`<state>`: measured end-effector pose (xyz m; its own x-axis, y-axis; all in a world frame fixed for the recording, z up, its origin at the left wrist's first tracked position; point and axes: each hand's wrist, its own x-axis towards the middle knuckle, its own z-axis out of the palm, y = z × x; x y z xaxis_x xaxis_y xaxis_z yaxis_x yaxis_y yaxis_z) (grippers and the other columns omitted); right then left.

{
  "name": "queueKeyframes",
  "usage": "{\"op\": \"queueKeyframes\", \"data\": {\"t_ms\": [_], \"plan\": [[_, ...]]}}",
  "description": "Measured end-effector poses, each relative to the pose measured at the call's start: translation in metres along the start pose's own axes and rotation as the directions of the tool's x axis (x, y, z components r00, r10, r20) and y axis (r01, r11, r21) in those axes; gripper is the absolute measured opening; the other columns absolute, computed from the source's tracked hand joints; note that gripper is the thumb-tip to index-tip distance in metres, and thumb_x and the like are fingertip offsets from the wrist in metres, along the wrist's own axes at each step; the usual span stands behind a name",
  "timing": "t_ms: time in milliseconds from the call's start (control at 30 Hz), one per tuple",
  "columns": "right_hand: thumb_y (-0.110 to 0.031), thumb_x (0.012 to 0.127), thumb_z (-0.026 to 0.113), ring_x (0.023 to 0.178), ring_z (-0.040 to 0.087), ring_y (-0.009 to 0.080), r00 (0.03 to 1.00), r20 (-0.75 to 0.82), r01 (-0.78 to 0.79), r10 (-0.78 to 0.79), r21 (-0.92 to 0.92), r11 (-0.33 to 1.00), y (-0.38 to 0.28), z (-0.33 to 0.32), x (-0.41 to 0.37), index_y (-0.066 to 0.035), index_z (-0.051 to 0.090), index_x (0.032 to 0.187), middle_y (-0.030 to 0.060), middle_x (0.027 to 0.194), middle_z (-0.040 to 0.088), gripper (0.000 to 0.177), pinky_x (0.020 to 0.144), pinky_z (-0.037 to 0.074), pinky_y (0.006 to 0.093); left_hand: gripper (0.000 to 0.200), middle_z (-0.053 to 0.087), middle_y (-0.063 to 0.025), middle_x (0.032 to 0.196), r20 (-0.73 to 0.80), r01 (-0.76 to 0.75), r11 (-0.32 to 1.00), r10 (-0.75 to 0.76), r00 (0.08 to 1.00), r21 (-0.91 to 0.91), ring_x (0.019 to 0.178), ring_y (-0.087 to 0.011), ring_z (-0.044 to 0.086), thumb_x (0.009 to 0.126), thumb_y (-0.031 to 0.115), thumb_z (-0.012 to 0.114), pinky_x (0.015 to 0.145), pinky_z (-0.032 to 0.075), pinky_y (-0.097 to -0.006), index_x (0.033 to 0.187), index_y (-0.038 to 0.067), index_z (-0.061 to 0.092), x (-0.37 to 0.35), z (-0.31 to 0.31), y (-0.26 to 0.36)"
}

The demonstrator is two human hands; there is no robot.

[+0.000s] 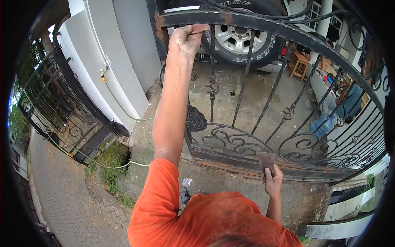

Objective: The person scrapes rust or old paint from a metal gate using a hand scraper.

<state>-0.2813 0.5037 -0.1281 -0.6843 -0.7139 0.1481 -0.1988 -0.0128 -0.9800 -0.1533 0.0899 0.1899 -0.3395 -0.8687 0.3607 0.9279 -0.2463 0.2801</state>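
Note:
My left hand [185, 41] is raised at the end of a stretched arm, its fingers closed on a small reddish-brown piece of sandpaper [200, 28]. That piece lies against the lower side of the curved top rail [255, 24] of a black wrought-iron gate. Rust-brown patches mark the rail and the upright beside it. Down by my right side, my right hand [273, 181] pinches a dark brown sheet of sandpaper [266, 159] between thumb and fingers. In the picture this sheet overlaps the gate's bottom bar, apart from my left hand.
Beyond the bars stands a car with a large tyre [263, 47]. A person in a blue-grey shirt [349, 101] sits near a blue water jug [323, 124] and a wooden stool [299, 66]. Left, a green hose [117, 166] crosses the ground between a white pillar [98, 53] and another gate.

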Motion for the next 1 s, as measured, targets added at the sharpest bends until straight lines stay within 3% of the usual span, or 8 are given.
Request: {"op": "queueKeyframes", "data": {"t_ms": [200,267,333,467,633,700,967,1000], "plan": [[-0.001,0.095,0.059,0.053,0.06,0.0109,0.991,0.055,0.132,-0.124,-0.165,0.977,0.005,0.013,0.006,0.003,0.063,0.099,0.006,0.066,0.061,0.007,0.051,0.043,0.0266,0.029,0.052,-0.0282,0.128,-0.125,-0.094,0.993,0.086,0.988,-0.064,0.117,-0.0418,0.059,0.1,-0.01,0.03,0.101,0.056,-0.0544,0.129,-0.014,0.038,-0.02,0.016,-0.003],[-0.001,0.094,0.059,0.053,0.06,0.0118,0.986,0.077,0.164,-0.151,-0.201,0.966,0.0,0.018,0.013,0.003,0.063,0.098,0.0068,0.066,0.061,0.007,0.051,0.044,0.027,0.029,0.055,-0.0246,0.128,0.001,-0.149,0.984,0.149,0.989,-0.099,0.117,-0.0337,0.061,0.102,-0.003,0.031,0.102,0.056,-0.0472,0.125,-0.014,0.046,-0.033,-0.001,0.024],[-0.001,0.093,0.061,0.054,0.061,0.0137,0.982,0.098,0.181,-0.16,-0.27,0.946,-0.001,0.02,0.008,0.002,0.063,0.098,0.0086,0.066,0.061,0.007,0.053,0.045,0.0286,0.034,0.05,-0.03,0.132,0.201,-0.454,0.89,0.439,0.876,0.036,0.128,-0.038,0.053,0.105,0.001,0.03,0.113,0.046,-0.0504,0.134,-0.016,0.033,-0.056,-0.012,0.055],[-0.003,0.092,0.062,0.052,0.061,0.0165,0.981,0.118,0.181,-0.154,-0.265,0.947,0.003,0.025,0.008,0.0,0.063,0.096,0.0085,0.061,0.06,0.005,0.054,0.045,0.0302,0.034,0.049,-0.0292,0.133,-0.02,-0.421,0.904,0.424,0.906,0.08,0.128,-0.0385,0.053,0.105,-0.001,0.029,0.113,0.046,-0.0506,0.134,-0.018,0.031,-0.049,-0.019,0.082],[-0.004,0.093,0.062,0.052,0.06,0.0174,0.985,0.115,0.152,-0.128,-0.235,0.96,0.017,0.036,0.004,0.0,0.063,0.095,0.0097,0.063,0.061,0.005,0.053,0.044,0.0313,0.034,0.047,-0.0339,0.13,0.055,-0.268,0.963,0.267,0.962,0.022,0.122,-0.0461,0.055,0.103,-0.004,0.028,0.109,0.048,-0.0559,0.132,-0.023,0.023,-0.003,-0.08,0.089],[-0.005,0.096,0.059,0.054,0.057,0.0085,0.971,0.179,0.201,-0.161,-0.239,0.95,0.021,0.039,0.0,0.001,0.064,0.101,0.0044,0.065,0.061,0.01,0.051,0.043,0.0254,0.033,0.047,-0.0357,0.128,0.006,-0.218,0.975,0.219,0.976,-0.03,0.121,-0.0484,0.055,0.103,-0.004,0.026,0.108,0.048,-0.0582,0.129,-0.023,0.023,0.025,-0.099,0.101],[-0.003,0.095,0.059,0.053,0.058,0.011,0.976,0.159,0.181,-0.149,-0.216,0.959,0.029,0.04,-0.008,0.001,0.064,0.095,0.0056,0.064,0.062,0.007,0.052,0.043,0.0271,0.032,0.051,-0.0263,0.127,0.0,-0.37,0.929,0.37,0.929,0.034,0.118,-0.0407,0.058,0.102,-0.002,0.025,0.105,0.05,-0.0574,0.13,-0.014,0.034,0.056,-0.081,0.066],[-0.003,0.095,0.059,0.053,0.058,0.0109,0.978,0.15,0.177,-0.146,-0.219,0.96,0.022,0.041,-0.006,0.001,0.064,0.095,0.0057,0.064,0.062,0.007,0.052,0.043,0.0271,0.034,0.055,-0.024,0.126,-0.026,-0.391,0.9,0.403,0.915,0.196,0.115,-0.0382,0.061,0.1,-0.002,0.028,0.098,0.054,-0.0572,0.13,-0.008,0.041,0.053,-0.081,0.056]]}}
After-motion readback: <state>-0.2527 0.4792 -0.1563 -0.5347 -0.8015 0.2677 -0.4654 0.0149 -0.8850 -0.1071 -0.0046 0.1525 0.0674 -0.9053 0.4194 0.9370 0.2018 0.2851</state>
